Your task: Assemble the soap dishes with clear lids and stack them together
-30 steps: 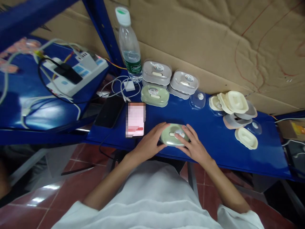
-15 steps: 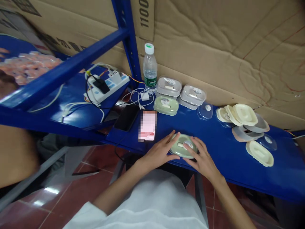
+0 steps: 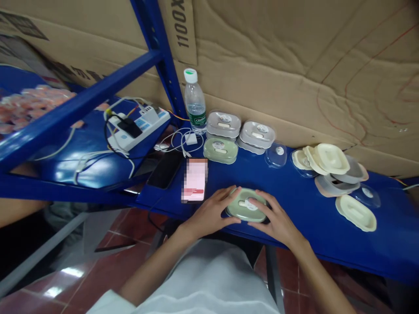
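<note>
A green box with a clear lid [image 3: 242,212] rests at the front edge of the blue table [image 3: 294,222], between my two hands. My left hand [image 3: 214,212] grips its left end, thumb at the near side and fingers at the far side. At the right end, my right hand [image 3: 275,218] holds it too, with one finger lying on the round label of the lid. Behind it stand another green box [image 3: 220,151] and grey boxes with clear lids [image 3: 224,124] [image 3: 257,134].
Left of the box lie a lit phone [image 3: 195,181] and a dark phone [image 3: 165,169]. Farther back are a water bottle [image 3: 196,104], a white charger [image 3: 190,138] and a power strip [image 3: 127,138]. Cream trays [image 3: 333,159] [image 3: 356,213] lie at the right; a blue frame [image 3: 98,93] crosses the left.
The camera view has shifted slightly. Both hands remain around the green box, with the right finger still on its lid.
</note>
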Available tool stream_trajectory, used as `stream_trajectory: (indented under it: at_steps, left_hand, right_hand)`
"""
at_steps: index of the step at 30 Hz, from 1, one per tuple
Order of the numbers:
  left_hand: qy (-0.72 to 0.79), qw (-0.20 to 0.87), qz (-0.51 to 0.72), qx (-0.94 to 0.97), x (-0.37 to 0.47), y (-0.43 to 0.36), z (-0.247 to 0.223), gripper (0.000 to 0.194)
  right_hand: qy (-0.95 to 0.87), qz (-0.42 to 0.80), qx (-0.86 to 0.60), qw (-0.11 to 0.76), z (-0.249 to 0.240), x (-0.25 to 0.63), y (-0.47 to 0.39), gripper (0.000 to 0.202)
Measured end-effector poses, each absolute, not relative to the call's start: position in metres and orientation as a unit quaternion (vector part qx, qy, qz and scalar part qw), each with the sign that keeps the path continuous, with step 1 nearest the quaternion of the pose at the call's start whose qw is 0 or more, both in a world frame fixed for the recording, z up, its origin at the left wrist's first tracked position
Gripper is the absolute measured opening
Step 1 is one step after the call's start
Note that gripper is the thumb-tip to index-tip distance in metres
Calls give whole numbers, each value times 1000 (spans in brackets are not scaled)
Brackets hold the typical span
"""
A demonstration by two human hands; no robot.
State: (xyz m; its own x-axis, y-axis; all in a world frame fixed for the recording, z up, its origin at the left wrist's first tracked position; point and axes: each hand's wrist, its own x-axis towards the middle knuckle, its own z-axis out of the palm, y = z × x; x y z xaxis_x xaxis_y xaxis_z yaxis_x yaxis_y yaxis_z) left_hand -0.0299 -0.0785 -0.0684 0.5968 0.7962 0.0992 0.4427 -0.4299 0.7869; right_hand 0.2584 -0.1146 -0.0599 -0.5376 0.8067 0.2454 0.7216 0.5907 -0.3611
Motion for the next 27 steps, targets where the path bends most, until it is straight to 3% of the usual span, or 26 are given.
stream_trajectory:
  at_steps: [10,16,22,27]
  left_hand:
    - [414,366,245,797,-24,-72,-72,93]
    - [437,355,249,788,-26,-84,-72,98]
    - [436,310,350,769,-50,-98,-58,64]
    - [449,273,364,769,-71,-110,-63,40]
  right_hand:
    - [-876,132,-428,176,-58,261,-102,76]
    - [-875,97,-424,215,-66,264,-102,79]
    - [-840,55,-458,287,-36,227,-24,81]
    - [-848,53,-466,246,-27,168,57,75]
